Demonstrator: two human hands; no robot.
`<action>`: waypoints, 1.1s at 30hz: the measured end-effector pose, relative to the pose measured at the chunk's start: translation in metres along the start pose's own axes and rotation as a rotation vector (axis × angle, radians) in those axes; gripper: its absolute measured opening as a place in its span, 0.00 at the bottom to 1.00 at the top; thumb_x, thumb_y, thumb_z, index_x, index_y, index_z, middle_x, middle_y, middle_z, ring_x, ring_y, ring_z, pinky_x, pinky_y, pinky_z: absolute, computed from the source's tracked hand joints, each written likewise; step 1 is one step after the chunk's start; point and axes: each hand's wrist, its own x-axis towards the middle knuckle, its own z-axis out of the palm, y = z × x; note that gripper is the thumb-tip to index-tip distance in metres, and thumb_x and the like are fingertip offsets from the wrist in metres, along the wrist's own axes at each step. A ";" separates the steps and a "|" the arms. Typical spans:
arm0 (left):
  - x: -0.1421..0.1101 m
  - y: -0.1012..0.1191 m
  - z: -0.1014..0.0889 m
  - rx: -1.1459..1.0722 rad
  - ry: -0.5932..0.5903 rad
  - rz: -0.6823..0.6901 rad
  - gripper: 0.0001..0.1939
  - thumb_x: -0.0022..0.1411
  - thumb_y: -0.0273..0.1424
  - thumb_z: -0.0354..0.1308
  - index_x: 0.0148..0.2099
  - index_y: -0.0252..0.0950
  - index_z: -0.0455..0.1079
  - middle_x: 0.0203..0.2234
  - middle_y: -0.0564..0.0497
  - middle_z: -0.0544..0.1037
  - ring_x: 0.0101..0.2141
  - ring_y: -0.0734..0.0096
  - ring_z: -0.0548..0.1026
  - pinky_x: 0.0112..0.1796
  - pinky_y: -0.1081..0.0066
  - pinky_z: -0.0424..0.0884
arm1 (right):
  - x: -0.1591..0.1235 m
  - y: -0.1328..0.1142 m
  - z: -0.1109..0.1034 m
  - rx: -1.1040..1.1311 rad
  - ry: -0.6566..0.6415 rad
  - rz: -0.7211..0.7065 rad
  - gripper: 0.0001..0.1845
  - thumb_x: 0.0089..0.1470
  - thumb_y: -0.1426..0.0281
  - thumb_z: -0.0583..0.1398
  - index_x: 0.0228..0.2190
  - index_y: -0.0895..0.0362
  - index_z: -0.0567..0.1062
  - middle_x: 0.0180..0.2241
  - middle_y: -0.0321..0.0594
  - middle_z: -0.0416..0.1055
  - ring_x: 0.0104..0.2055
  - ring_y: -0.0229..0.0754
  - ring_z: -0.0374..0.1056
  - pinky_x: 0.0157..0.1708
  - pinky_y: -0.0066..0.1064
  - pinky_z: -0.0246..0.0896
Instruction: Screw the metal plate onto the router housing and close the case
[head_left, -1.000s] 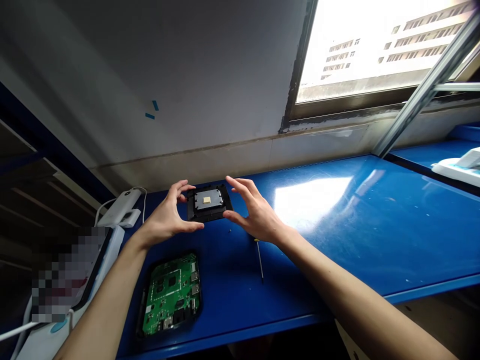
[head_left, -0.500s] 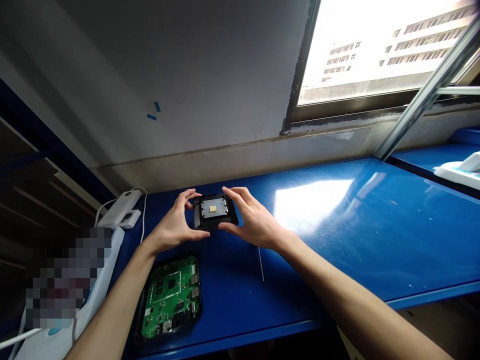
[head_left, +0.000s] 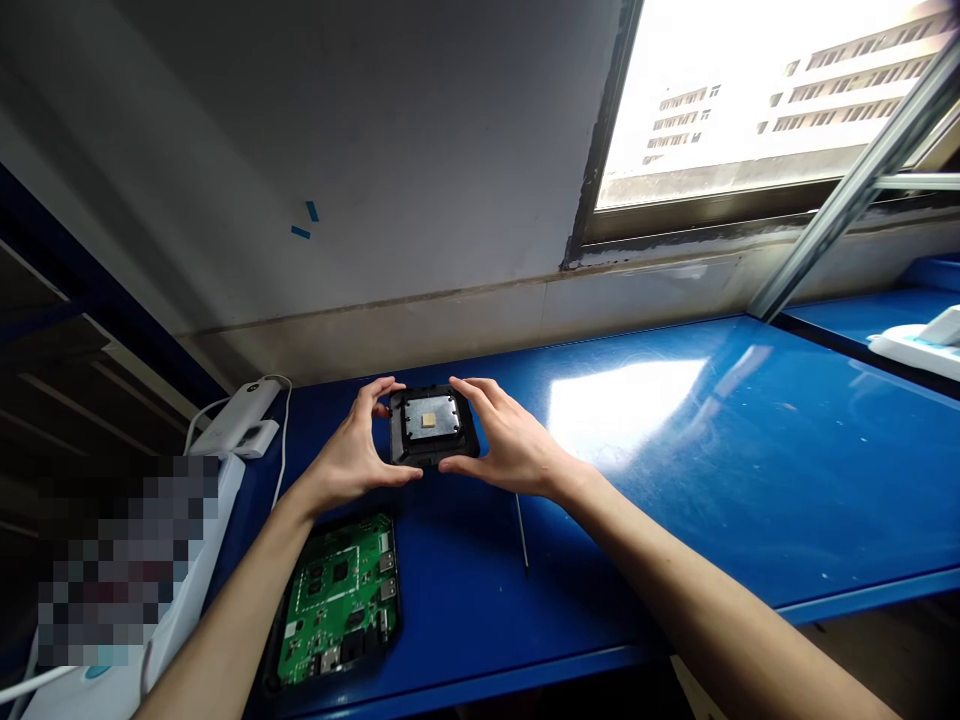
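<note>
Between my two hands is a black plastic cover [head_left: 397, 440] with a silver metal plate [head_left: 444, 412] inside it and a small tan pad on the plate. My left hand [head_left: 352, 445] grips its left side, thumb at the near edge and fingers at the far edge. On the right side my right hand [head_left: 514, 435] holds it the same way. A green circuit board [head_left: 337, 595] lies in a black case below my left wrist, partly hidden by my forearm. Near my right wrist a thin metal rod [head_left: 522, 535] rests on the table.
The blue table [head_left: 750, 470] runs along a wall, with a window [head_left: 720, 110] at the upper right. At the left stand a white power strip [head_left: 247, 405] with cables and a white object, partly blurred out. A metal post [head_left: 825, 200] rises at the right.
The cover has shifted very slightly right and tilted a little in my hands. My grip stays the same, and the other things have not moved on the table.
</note>
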 end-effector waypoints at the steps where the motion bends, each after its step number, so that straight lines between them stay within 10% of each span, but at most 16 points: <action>1: 0.000 0.000 0.000 0.001 -0.002 -0.001 0.57 0.43 0.39 0.78 0.69 0.46 0.50 0.68 0.41 0.60 0.57 0.49 0.68 0.61 0.47 0.64 | 0.000 0.001 0.001 0.003 -0.010 -0.004 0.57 0.49 0.54 0.74 0.70 0.54 0.54 0.67 0.60 0.59 0.69 0.64 0.61 0.66 0.57 0.63; 9: 0.001 -0.001 0.005 0.007 -0.034 -0.027 0.58 0.43 0.35 0.79 0.70 0.44 0.51 0.68 0.40 0.62 0.60 0.47 0.68 0.58 0.48 0.69 | -0.002 -0.001 -0.001 0.006 -0.008 -0.109 0.52 0.49 0.49 0.73 0.67 0.57 0.63 0.73 0.63 0.47 0.76 0.65 0.48 0.68 0.59 0.58; 18: 0.007 -0.008 0.009 -0.007 0.008 -0.010 0.26 0.70 0.39 0.64 0.66 0.40 0.66 0.63 0.42 0.70 0.56 0.51 0.75 0.54 0.45 0.74 | -0.004 -0.024 0.008 -0.013 0.185 -0.224 0.53 0.60 0.54 0.67 0.73 0.47 0.45 0.73 0.58 0.48 0.76 0.62 0.47 0.70 0.60 0.56; 27: 0.012 -0.010 0.008 -0.091 0.022 0.005 0.23 0.71 0.39 0.63 0.63 0.39 0.68 0.60 0.43 0.73 0.53 0.54 0.77 0.50 0.49 0.77 | 0.001 -0.008 0.004 0.184 0.089 0.090 0.46 0.51 0.55 0.72 0.66 0.53 0.65 0.70 0.56 0.58 0.73 0.64 0.54 0.70 0.61 0.54; 33: 0.011 -0.007 0.008 -0.100 0.021 0.033 0.23 0.71 0.39 0.63 0.64 0.39 0.68 0.60 0.43 0.73 0.53 0.53 0.77 0.51 0.49 0.77 | 0.013 0.005 -0.001 0.410 0.108 0.495 0.30 0.70 0.55 0.55 0.66 0.57 0.63 0.56 0.54 0.74 0.49 0.50 0.77 0.51 0.50 0.75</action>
